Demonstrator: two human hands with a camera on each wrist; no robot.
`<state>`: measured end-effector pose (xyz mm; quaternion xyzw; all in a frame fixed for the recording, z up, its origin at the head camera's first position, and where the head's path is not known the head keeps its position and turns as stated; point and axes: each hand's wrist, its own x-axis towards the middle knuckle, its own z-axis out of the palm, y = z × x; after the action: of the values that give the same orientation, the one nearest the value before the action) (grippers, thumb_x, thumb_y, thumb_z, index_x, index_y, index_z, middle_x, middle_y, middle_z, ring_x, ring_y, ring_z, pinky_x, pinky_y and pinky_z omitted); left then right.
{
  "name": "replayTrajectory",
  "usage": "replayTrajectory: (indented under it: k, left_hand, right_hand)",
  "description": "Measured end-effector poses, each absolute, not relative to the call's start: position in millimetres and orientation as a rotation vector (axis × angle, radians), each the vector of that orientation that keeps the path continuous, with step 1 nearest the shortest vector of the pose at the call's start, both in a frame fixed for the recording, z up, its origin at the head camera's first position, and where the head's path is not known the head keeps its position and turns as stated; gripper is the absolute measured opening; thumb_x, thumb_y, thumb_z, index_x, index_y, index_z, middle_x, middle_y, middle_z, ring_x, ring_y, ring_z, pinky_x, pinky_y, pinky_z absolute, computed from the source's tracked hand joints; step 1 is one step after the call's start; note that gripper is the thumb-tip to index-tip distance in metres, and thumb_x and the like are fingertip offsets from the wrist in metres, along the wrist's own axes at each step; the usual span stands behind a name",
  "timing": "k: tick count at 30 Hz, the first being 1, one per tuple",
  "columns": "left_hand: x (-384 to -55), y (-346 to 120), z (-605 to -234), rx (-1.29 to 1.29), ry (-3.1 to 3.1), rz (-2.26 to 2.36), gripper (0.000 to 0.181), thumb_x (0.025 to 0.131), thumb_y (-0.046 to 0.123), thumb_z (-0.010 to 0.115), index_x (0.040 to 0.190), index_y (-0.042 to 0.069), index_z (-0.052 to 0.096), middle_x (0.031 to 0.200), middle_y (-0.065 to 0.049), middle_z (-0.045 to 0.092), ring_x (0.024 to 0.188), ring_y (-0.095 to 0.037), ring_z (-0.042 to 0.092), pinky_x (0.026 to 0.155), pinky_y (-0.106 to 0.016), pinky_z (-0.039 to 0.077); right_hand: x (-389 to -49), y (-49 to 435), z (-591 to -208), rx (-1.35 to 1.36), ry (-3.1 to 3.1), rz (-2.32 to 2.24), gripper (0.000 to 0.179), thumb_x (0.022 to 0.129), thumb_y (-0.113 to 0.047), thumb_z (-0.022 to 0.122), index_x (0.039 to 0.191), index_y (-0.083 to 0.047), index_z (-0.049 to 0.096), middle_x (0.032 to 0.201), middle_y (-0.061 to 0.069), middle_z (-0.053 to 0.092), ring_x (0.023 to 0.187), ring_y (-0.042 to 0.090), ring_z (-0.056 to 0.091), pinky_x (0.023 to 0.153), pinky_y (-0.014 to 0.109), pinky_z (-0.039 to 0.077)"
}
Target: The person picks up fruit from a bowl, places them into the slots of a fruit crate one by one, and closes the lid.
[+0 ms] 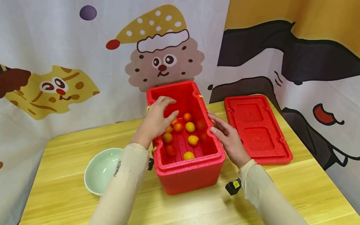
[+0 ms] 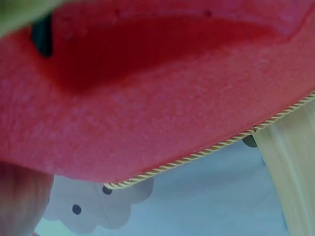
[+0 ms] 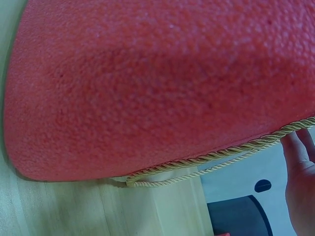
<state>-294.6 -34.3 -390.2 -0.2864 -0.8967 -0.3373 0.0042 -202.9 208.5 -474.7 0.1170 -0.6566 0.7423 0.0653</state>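
Note:
A red foam box without its lid stands on the table, several small orange and yellow citrus fruits lying on its floor. My left hand reaches over the box's left rim, thumb and fingers spread apart above the fruits with nothing seen between them. On the other side, my right hand rests against the right wall, thumb by the rim and fingers fairly straight along the outside. A twisted gold rope runs along that wall, close to the fingertips in the right wrist view.
To the left, a pale green bowl sits partly behind my left forearm. The red lid lies flat on the wooden table at right. A printed curtain hangs right behind the table and box.

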Motion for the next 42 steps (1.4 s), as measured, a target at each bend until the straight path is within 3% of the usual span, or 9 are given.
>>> replayTrajectory:
  k: [7,14,22,27,32,36,39,42]
  left_hand:
    - [-285.1,-48.7,-392.9,-0.869,-2.566,-1.26,0.031,0.095,0.012,0.064,0.124,0.0,0.061,0.124,-0.012,0.055,0.113,-0.029,0.053,0.1,-0.041,0.045]
    - [-261.5,-76.9,-406.4,-0.671,-2.337,-1.612,0.026,0.095,0.004,0.063,0.12,-0.003,0.063,0.119,-0.014,0.058,0.109,-0.031,0.057,0.097,-0.046,0.049]
    - [-222.4,-102.8,-424.4,-0.355,-2.307,-1.744,0.025,0.097,0.005,0.061,0.121,-0.001,0.064,0.119,-0.014,0.06,0.114,-0.025,0.055,0.098,-0.042,0.048]
    - [-193.3,-110.0,-428.4,-0.279,-2.311,-1.776,0.027,0.098,0.004,0.058,0.125,-0.002,0.061,0.124,-0.011,0.059,0.118,-0.022,0.054,0.098,-0.035,0.048]
    - [-156.0,-103.2,-437.6,-0.124,-2.209,-1.833,0.026,0.097,0.003,0.059,0.122,-0.003,0.061,0.121,-0.014,0.06,0.114,-0.024,0.056,0.091,-0.021,0.05]
    - [-114.9,-90.1,-454.5,0.047,-2.108,-1.757,0.022,0.093,-0.006,0.06,0.116,-0.005,0.061,0.116,-0.016,0.058,0.109,-0.027,0.055,0.086,-0.015,0.05]
    - [-81.1,-77.0,-470.3,0.084,-2.113,-1.662,0.022,0.088,-0.014,0.061,0.108,-0.005,0.062,0.109,-0.013,0.058,0.102,-0.023,0.056,0.081,-0.014,0.05]
    - [-49.0,-59.9,-485.0,0.024,-2.178,-1.642,0.026,0.083,-0.018,0.061,0.099,0.003,0.064,0.099,-0.002,0.06,0.09,-0.013,0.057,0.071,-0.015,0.052]
  right_hand:
    - [-201.4,210.3,-474.0,0.369,-1.968,2.25,0.045,0.101,-0.012,0.056,0.145,-0.01,0.049,0.153,0.002,0.04,0.142,0.017,0.029,0.105,0.033,0.042]
    - [-201.9,212.4,-472.5,0.359,-1.992,2.242,0.045,0.102,-0.01,0.055,0.146,-0.011,0.048,0.153,0.001,0.039,0.14,0.02,0.033,0.103,0.033,0.043]
    - [-202.0,213.0,-469.6,0.331,-2.038,2.24,0.048,0.101,-0.005,0.053,0.148,-0.005,0.043,0.154,0.004,0.037,0.14,0.021,0.033,0.104,0.032,0.043]
    - [-199.7,212.8,-466.8,0.317,-2.14,2.161,0.048,0.101,-0.013,0.056,0.148,-0.014,0.046,0.152,0.001,0.041,0.136,0.022,0.039,0.102,0.031,0.044]
    - [-182.6,223.4,-467.5,0.258,-2.213,2.123,0.049,0.103,-0.023,0.053,0.15,-0.016,0.043,0.151,0.006,0.041,0.137,0.022,0.039,0.103,0.031,0.043]
    - [-158.8,247.1,-476.3,0.172,-2.347,1.981,0.046,0.105,-0.025,0.049,0.149,-0.01,0.044,0.149,0.008,0.045,0.137,0.021,0.04,0.105,0.023,0.038]
    - [-136.3,269.7,-487.3,0.082,-2.425,1.901,0.044,0.105,-0.027,0.049,0.144,-0.006,0.049,0.142,0.008,0.052,0.133,0.022,0.044,0.102,0.018,0.039]
    - [-113.0,288.2,-498.5,0.004,-2.472,1.888,0.044,0.105,-0.027,0.049,0.141,-0.002,0.051,0.137,0.013,0.056,0.128,0.025,0.049,0.099,0.017,0.041]
